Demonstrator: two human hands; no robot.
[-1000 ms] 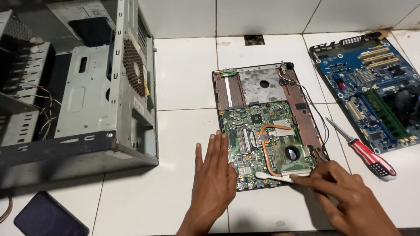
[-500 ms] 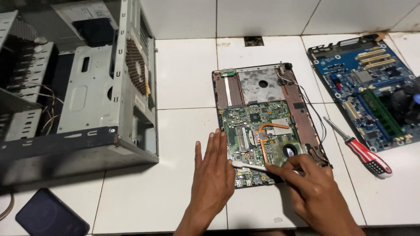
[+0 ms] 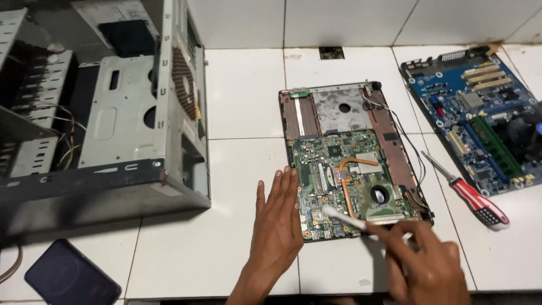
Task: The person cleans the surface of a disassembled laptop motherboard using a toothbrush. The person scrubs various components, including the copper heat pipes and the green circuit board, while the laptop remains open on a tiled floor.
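White square tiles with dark grout lines make up the floor, which carries everything here. Far left of the laptop board stands an open grey computer case, with a dark phone lying below it. The left hand rests flat and released, touching the board's left edge. The right hand grips a white brush whose tip lies on the board's lower part. Right of the board lie a red-handled screwdriver and a blue motherboard.
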